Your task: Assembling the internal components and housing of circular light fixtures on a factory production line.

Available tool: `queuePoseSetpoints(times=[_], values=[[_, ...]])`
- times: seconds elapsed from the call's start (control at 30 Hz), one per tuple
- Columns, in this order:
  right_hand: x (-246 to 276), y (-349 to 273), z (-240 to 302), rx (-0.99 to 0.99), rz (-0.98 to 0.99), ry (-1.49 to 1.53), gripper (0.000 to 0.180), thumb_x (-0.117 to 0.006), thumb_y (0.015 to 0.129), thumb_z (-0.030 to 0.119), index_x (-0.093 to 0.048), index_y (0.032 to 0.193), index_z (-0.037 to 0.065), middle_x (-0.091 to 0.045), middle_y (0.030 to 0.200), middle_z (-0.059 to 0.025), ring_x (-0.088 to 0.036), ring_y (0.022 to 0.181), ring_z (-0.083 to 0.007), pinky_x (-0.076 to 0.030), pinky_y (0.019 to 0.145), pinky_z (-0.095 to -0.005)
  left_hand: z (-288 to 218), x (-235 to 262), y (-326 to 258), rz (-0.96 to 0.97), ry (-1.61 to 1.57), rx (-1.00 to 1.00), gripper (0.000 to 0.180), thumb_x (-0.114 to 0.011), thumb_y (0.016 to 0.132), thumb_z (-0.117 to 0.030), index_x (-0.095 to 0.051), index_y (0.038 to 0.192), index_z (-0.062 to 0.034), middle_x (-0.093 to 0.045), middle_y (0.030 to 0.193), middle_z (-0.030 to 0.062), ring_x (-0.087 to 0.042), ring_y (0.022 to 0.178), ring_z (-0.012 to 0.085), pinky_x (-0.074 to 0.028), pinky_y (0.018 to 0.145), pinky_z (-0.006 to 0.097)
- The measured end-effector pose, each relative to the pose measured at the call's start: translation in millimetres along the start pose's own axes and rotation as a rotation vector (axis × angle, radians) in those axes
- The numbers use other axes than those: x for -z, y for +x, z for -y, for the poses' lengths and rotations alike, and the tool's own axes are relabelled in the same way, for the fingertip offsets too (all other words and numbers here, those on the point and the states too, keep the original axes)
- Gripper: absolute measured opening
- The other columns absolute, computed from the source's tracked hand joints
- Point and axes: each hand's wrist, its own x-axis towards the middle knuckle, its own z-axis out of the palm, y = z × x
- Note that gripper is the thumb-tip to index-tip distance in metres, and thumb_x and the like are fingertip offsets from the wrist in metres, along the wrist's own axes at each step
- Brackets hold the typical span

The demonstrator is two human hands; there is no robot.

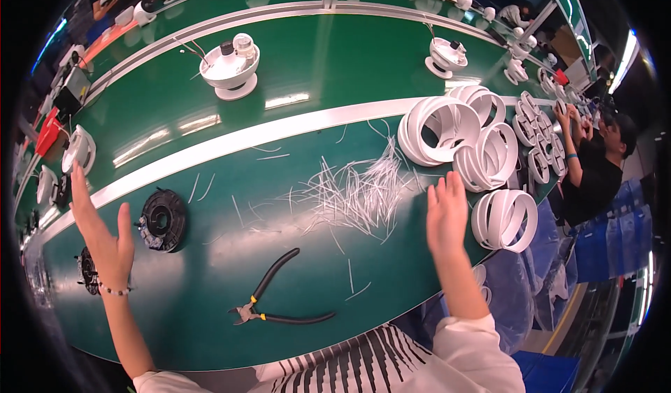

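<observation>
My left hand [105, 243], a beaded bracelet at its wrist, is raised at the left with fingers stretched and thumb apart. Its fingertips overlap the edge of a white round housing [82, 145]; I cannot tell if they touch. To its right lies a black ring-shaped part [165, 218] with a small circuit board, and a similar black part [87, 270] sits to its left. My right hand [447, 215] is held up with straight fingers and nothing in it, beside stacked white plastic rings [426, 131]. Between both hands lie a heap of thin white strips [367, 194] and splayed black-handled cutting pliers [247, 311].
Beyond a pale rail [279, 129] runs a green belt [335, 64] carrying a white bowl-shaped unit [231, 75] and another unit [445, 56] with wires. More white rings [504, 219] stand near the right table edge. A co-worker [594, 162] sits at the far right.
</observation>
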Motion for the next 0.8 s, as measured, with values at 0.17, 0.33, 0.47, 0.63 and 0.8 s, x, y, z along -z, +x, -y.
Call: queuePoseSetpoints(times=[0.17, 0.33, 0.47, 0.63, 0.8], values=[[-66.8, -91.2, 25.5, 0.467, 1.482, -0.959, 0.078, -0.071, 0.062, 0.029, -0.033, 0.125, 0.001, -0.018, 0.136, -0.0193, -0.019, 0.126, -0.0352, -0.020, 0.100, -0.0474, -19.7, 0.3, 10.5, -0.057, -0.245, -0.074, 0.066, -0.055, 0.072, -0.007, -0.023, 0.129, 0.0043, -0.029, 0.132, 0.0196, -0.029, 0.121, 0.0330, -0.019, 0.101, 0.037], [-106.1, -109.2, 6.4, 0.636, 1.889, -1.425, 0.095, -0.073, 0.054, 0.042, -0.028, 0.128, 0.002, -0.017, 0.137, -0.0182, -0.018, 0.126, -0.0330, -0.018, 0.097, -0.0543, -43.4, -8.3, 10.9, -0.094, -0.332, -0.227, 0.077, -0.062, 0.069, -0.012, -0.019, 0.132, -0.0037, -0.030, 0.131, 0.0228, -0.031, 0.121, 0.0364, -0.014, 0.099, 0.051], [-118.7, -99.8, 1.7, 0.657, 2.022, -1.423, 0.090, -0.072, 0.056, 0.039, -0.029, 0.127, 0.003, -0.023, 0.134, -0.0176, -0.024, 0.123, -0.0329, -0.017, 0.098, -0.0546, -40.4, 3.2, -20.9, -0.006, -0.380, -0.236, 0.077, -0.060, 0.067, -0.011, -0.018, 0.132, -0.0074, -0.035, 0.126, 0.0251, -0.037, 0.116, 0.0397, -0.016, 0.097, 0.056], [-137.4, -100.6, 1.5, 0.933, 2.138, -1.413, 0.076, -0.069, 0.055, 0.029, -0.040, 0.122, 0.006, -0.039, 0.120, -0.0160, -0.041, 0.105, -0.0296, -0.022, 0.098, -0.0514, -43.9, -15.7, -76.8, -0.036, -0.566, -0.402, 0.042, -0.057, 0.070, -0.011, -0.039, 0.107, -0.0121, -0.049, 0.112, 0.0156, -0.050, 0.102, 0.0341, -0.021, 0.093, 0.062], [-159.5, -93.2, 16.6, 1.224, 2.164, -1.452, 0.064, -0.062, 0.062, 0.023, -0.042, 0.119, 0.004, -0.046, 0.104, -0.0119, -0.045, 0.097, -0.0266, -0.027, 0.096, -0.0467, -64.3, -6.3, -76.5, 0.064, -0.565, -0.472, 0.025, -0.055, 0.076, -0.015, -0.052, 0.101, -0.0135, -0.051, 0.115, 0.0093, -0.049, 0.105, 0.0253, -0.023, 0.095, 0.058]])
